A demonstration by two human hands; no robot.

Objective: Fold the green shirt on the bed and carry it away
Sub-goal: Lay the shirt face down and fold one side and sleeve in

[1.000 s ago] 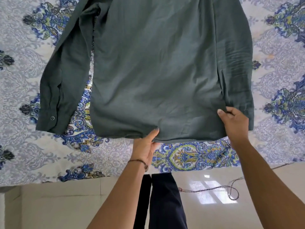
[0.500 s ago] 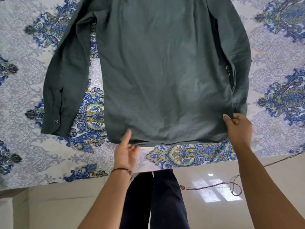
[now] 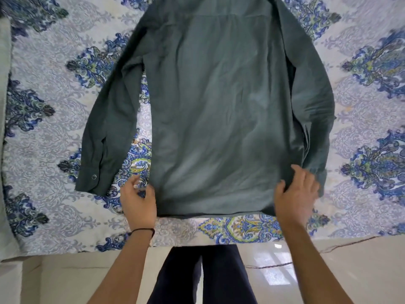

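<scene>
The green shirt point(image 3: 219, 110) lies back-up and spread flat on the bed point(image 3: 43, 150), hem toward me. Its left sleeve point(image 3: 105, 132) angles out to the left, cuff button showing. The right sleeve point(image 3: 313, 110) runs down along the body's right side. My left hand point(image 3: 138, 200) is at the hem's lower left corner, fingers curled at the cloth edge. My right hand point(image 3: 295, 194) is on the lower right corner, thumb hooked into the fabric by the right cuff.
The bed's sheet is white with blue and yellow paisley, and its near edge point(image 3: 197, 242) runs just below the hem. My dark trouser legs point(image 3: 203, 275) stand against it on a glossy tile floor point(image 3: 350, 270). A thin cord point(image 3: 274, 264) trails across the floor at right.
My left hand slid left along the hem from the middle to the lower left corner. My right hand moved onto the lower right corner. The view shifted so more of the shirt shows.
</scene>
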